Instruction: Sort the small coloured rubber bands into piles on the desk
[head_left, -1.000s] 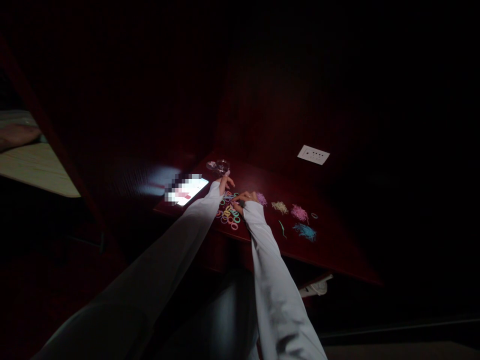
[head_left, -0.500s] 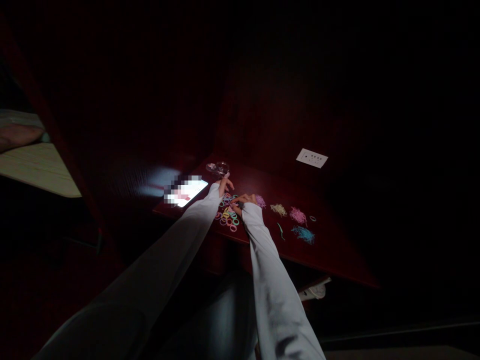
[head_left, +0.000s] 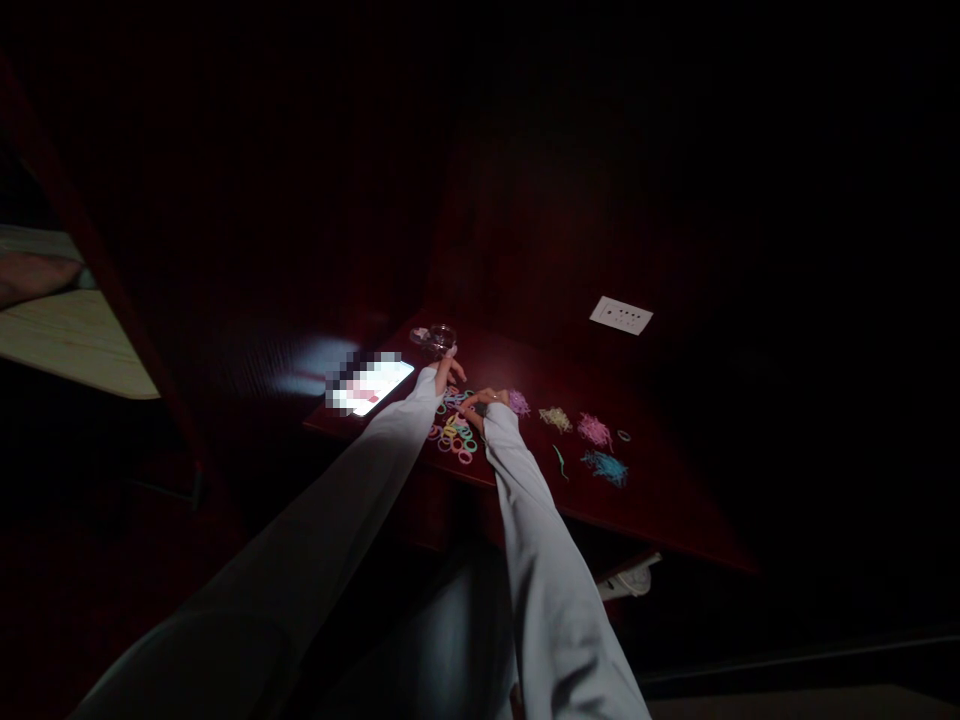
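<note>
Both my arms, in pale long sleeves, reach to a dark red table (head_left: pixel 660 500). My left hand (head_left: pixel 448 371) rests at the far edge of a heap of small coloured elastic rings (head_left: pixel 454 436), fingers slightly spread. My right hand (head_left: pixel 484 399) lies over the heap's right side, fingers curled down onto the rings; what they grip is too small to see. Sorted little piles lie to the right: purple (head_left: pixel 518 402), yellow (head_left: pixel 556 418), pink (head_left: pixel 595 430), blue (head_left: pixel 606 466).
A lit phone (head_left: pixel 371 384) lies at the table's left. A small clear glass dish (head_left: pixel 437 338) stands behind my left hand. A white wall socket plate (head_left: pixel 621 315) sits at the back right. A light wooden surface (head_left: pixel 75 340) shows far left. The room is very dark.
Both hands stay over the ring heap; the fingers shift only slightly. The view has drifted a little.
</note>
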